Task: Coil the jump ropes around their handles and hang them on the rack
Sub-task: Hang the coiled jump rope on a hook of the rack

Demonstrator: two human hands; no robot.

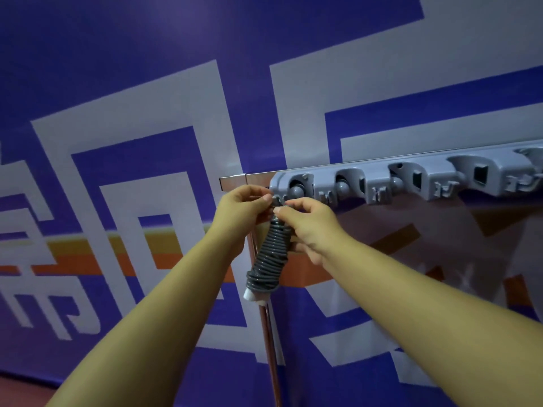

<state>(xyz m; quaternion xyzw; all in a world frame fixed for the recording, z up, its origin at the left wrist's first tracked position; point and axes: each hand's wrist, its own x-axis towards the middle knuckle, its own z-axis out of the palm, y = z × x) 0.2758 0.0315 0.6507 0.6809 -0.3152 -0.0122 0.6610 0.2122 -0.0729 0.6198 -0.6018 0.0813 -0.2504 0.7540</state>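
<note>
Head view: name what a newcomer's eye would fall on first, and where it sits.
At centre, the left hand and the right hand pinch the top of a grey coiled jump rope, which hangs below them at the left end of the grey rack. Behind, a wall with a bold blue and white maze pattern fills the frame.

Two bare forearms reach up toward a grey plastic rack [411, 180] fixed along a metal frame [266, 333] — before a wall [117, 83] patterned in blue and white, with an orange stripe. The left hand [244, 205] and right hand [311, 223] both pinch the top of a coiled grey jump rope [269, 259], just below the rack's left end. The rope is wound tightly round its handles — white handle tips [255, 298] show at the bottom.
</note>
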